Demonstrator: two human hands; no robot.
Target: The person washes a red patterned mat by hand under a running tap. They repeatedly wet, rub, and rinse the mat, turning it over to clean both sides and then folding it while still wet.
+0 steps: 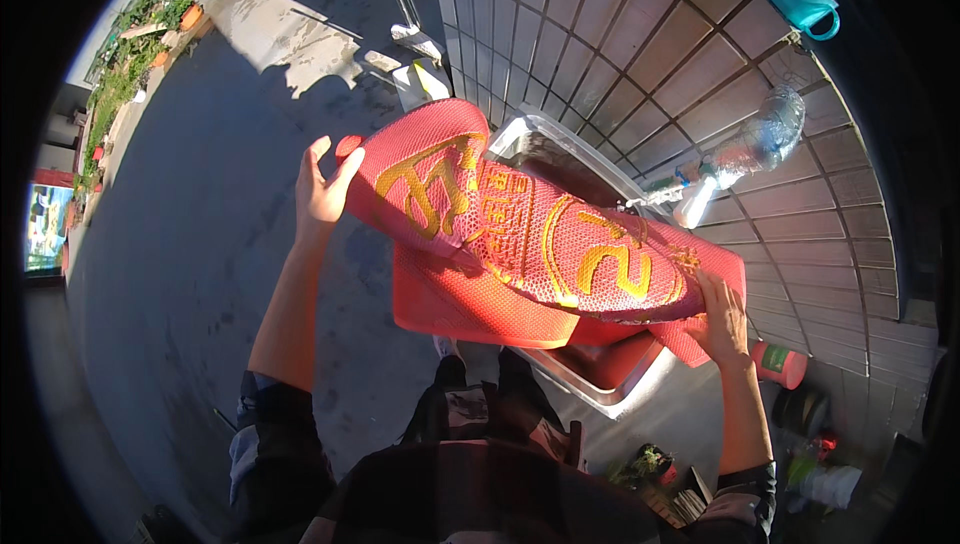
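A red mesh-textured floor mat [517, 221] with raised yellow characters lies folded across a metal sink [637, 386], draping over its edges. At its upper left part, my left hand [324, 184] has thumb and fingers around a rolled or curled corner of the mat. My right hand [721, 319] rests on the mat's right end, its fingers spread over the surface; whether the thumb grips the underside is hard to see. Much of the sink's basin is hidden under the mat.
A tiled wall [600, 34] runs behind the sink, with a foil-wrapped faucet or pipe [757, 139] sticking out. A turquoise mug [801, 0] stands on a ledge. A pink tub [780, 365] and potted plants [652, 461] are at the lower right. White-and-yellow container [421, 84] beyond.
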